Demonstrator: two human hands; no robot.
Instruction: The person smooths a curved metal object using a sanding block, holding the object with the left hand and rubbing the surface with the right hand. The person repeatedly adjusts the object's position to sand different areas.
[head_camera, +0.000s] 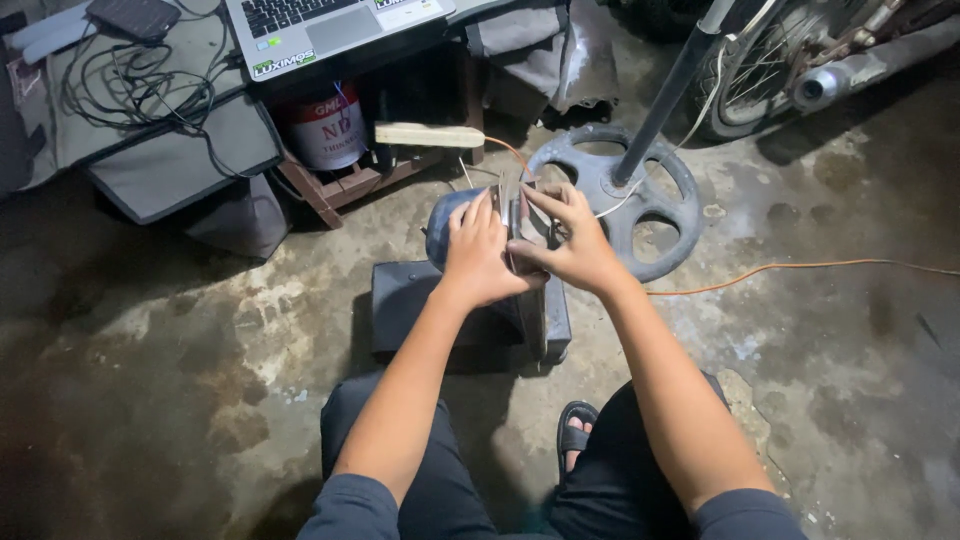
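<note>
Thin metal plates stand pinched between left hand and right hand, both grasping them above a dark block on the floor.

Informal home workshop or garage, dim, worked at floor level. Stained, patchy bare concrete floor with dark oil-like marks. Spoked motorcycle wheel and chrome exhaust pipe parked top right. Round dark metal stand base with cut-out holes carrying a slanted dark pole. Thin orange cable trailing across the floor. Red-and-white round tin can on a low reddish wooden rack, pale wooden stick beside it. Dark grey metal block on the floor as a low work surface. Open silver laptop and tangled black wires on grey fabric cases top left.
</note>
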